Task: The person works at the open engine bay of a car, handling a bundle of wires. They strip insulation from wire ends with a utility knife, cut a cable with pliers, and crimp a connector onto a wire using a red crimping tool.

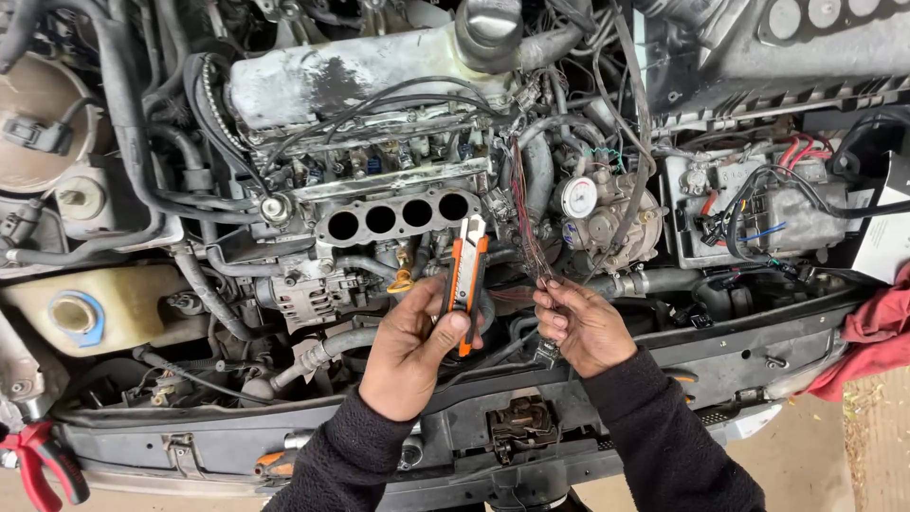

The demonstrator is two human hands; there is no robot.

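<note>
We look down into an open engine bay (398, 142) with both hands low and central. Our left hand (412, 346) is closed around an orange and grey utility knife (466, 280), gripping its lower half so that the body stands nearly upright, the blade end pointing toward 12 o'clock and rising above the fingers. Our right hand (580, 327) sits just beside it at 3 o'clock, fingers pinched shut on a thin bundle of coloured wires (527, 223) that runs up toward 12 o'clock into the tangle of wiring. The knife and the wires stand near each other, a narrow gap between them; we cannot tell whether the blade is extended.

Directly above the knife, at 12 o'clock, lies the intake manifold face (398, 218) with its four round ports. At 1 o'clock from the right hand sits a round metal regulator (607, 213). At 9 o'clock, well apart, is a pale coolant tank (95, 308) with a blue cap ring. Red-handled pliers (38, 465) rest at 8 o'clock on the front edge, and a red cloth (877, 327) hangs at 3 o'clock.
</note>
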